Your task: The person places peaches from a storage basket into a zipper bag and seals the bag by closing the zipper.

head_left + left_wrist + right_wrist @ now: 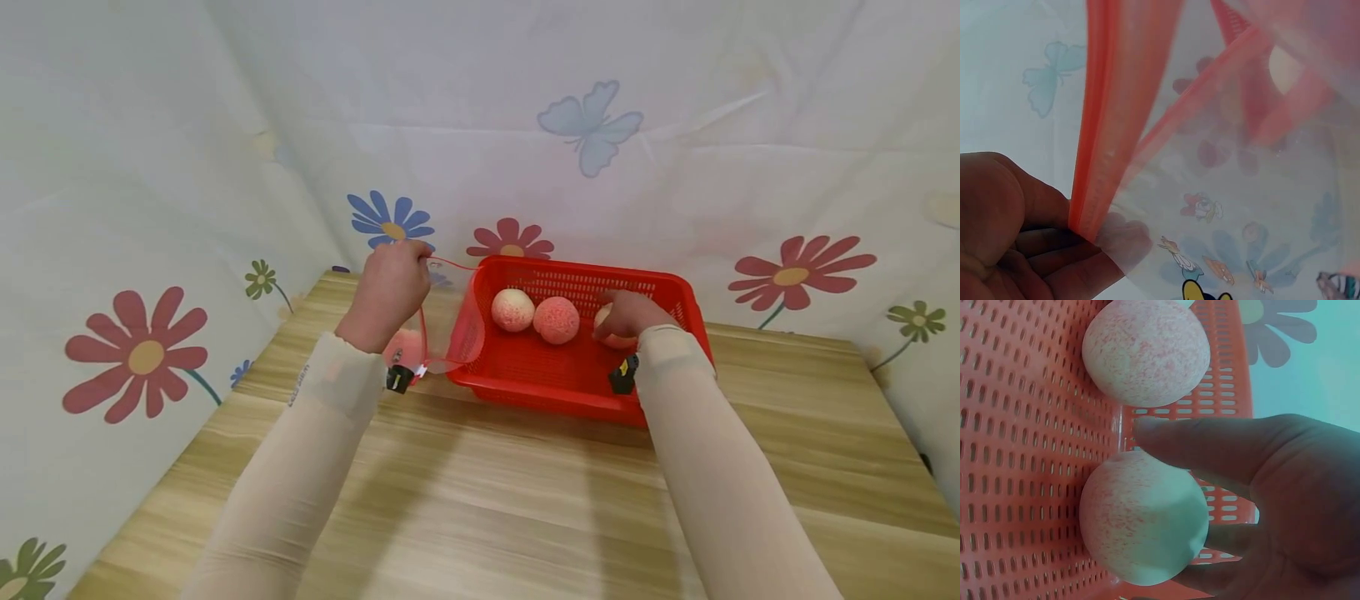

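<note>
Both hands are at work over a wooden table [480,500]. Farthest left, the left hand [390,287] is raised above the table's back left corner, its fingers [1054,253] curled and pinching the red zip strip of a clear plastic bag [442,325]. The bag hangs down open from that grip; it has cartoon prints on its film, and its lower end sits near the table, just beside the left wall of a red basket [555,379]. Something pinkish shows through the bag's lower part, but what it is cannot be made out.

The perforated red basket stands toward the back of the table. Inside it, along the rear wall, lie two speckled pink balls side by side: a paler one [512,309] on the left and a deeper pink one [556,320] touching it on the right.

Further right, the right hand [630,315] reaches down into the basket and covers a third ball [604,321], pale with pink flecks. The wrist view shows the thumb and fingers [1210,450] bent around this ball [1141,519], gripping it against the basket floor, with another ball just beyond it.

Behind everything hangs a white cloth [675,125] printed with flowers and a butterfly.
</note>
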Available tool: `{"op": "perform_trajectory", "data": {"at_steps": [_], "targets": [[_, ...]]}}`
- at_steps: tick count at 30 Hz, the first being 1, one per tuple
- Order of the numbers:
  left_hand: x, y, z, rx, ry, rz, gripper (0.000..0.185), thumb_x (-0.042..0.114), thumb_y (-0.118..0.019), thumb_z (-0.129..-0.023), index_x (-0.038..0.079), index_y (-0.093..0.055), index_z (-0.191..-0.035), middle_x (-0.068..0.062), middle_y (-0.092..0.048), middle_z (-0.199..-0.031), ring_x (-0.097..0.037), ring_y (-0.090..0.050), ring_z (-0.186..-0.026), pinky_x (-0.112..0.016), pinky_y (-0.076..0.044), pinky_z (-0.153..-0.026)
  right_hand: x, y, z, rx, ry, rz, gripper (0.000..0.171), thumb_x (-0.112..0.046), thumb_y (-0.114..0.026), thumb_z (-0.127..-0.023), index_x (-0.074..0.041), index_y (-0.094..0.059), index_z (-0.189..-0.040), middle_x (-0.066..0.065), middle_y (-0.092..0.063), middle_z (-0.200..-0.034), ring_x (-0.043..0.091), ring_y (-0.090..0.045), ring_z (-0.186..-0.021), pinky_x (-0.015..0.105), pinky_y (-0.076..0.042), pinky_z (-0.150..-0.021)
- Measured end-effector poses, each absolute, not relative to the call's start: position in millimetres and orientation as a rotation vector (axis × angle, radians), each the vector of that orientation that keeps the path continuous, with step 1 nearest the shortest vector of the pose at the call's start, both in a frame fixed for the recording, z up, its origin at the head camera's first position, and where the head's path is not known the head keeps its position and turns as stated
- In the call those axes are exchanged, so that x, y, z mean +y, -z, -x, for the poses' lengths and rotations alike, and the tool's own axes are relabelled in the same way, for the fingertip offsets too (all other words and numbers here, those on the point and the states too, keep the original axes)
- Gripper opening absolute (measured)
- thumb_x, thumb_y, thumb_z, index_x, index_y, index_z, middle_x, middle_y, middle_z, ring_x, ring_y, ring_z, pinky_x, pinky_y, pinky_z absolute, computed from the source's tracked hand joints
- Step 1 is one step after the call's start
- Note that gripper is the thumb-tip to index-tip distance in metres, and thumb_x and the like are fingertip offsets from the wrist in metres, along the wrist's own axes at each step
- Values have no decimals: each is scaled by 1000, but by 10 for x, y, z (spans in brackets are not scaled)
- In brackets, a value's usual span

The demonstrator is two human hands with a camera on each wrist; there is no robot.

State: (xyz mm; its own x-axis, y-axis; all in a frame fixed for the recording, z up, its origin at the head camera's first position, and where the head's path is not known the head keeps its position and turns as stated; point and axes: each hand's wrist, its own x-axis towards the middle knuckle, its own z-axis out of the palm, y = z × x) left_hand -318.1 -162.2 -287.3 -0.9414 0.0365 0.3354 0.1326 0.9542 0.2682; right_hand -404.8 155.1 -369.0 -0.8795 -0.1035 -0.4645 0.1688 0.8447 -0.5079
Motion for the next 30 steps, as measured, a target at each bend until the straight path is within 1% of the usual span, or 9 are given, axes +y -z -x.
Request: {"op": "perform_trajectory", "data": {"at_steps": [5, 9, 14, 18, 25, 30], "targets": [[-1616, 2862, 3174, -2779, 408, 124, 32, 6, -45, -95, -1, -68, -116, -18, -72, -109, -35, -69, -93, -44, -58, -84, 1588, 3714, 4058, 2561, 711, -36, 80, -19, -74, -82, -19, -33, -151, 19, -36, -152, 40, -41, -127, 64, -39, -104], [-1611, 2868, 3165, -2785, 417, 117, 31, 7, -47, -95, -1, -68, -116, -18, -71, -110, -34, -69, -93, -44, -58, -84, 1623, 3732, 4049, 2574, 701, -38, 81, -16, -72, -83, -16, -30, -152, 21, -34, -153, 40, -41, -124, 64, -39, -103], [-1606, 2879, 3163, -2784, 427, 116, 30, 8, -48, -95, -1, -68, -115, -18, -71, -110, -34, -69, -94, -44, -58, -84, 1645, 3757, 4033, 2600, 695, -41, 82, -15, -73, -82, -16, -30, -152, 23, -37, -149, 40, -43, -120, 63, -41, -103], [-1601, 2878, 3164, -2791, 435, 107, 30, 8, -48, -96, 0, -68, -116, -18, -71, -110, -33, -69, -96, -44, -58, -84, 1652, 3764, 4024, 2586, 738, -59, 82, -13, -73, -82, -17, -31, -152, 22, -38, -148, 40, -43, -119, 62, -42, -102], [-1614, 2871, 3168, -2788, 429, 105, 31, 8, -47, -95, -1, -68, -115, -18, -72, -109, -34, -69, -95, -44, -58, -85, 1649, 3739, 3991, 2554, 778, -53, 80, -13, -74, -82, -19, -33, -151, 17, -42, -146, 38, -46, -118, 61, -46, -98], [-1618, 2869, 3166, -2793, 427, 105, 31, 8, -47, -95, -1, -68, -116, -18, -71, -110, -34, -69, -95, -44, -58, -84, 1649, 3723, 3972, 2568, 754, -40, 80, -15, -75, -81, -19, -36, -149, 17, -45, -143, 37, -46, -117, 62, -44, -100]]}}
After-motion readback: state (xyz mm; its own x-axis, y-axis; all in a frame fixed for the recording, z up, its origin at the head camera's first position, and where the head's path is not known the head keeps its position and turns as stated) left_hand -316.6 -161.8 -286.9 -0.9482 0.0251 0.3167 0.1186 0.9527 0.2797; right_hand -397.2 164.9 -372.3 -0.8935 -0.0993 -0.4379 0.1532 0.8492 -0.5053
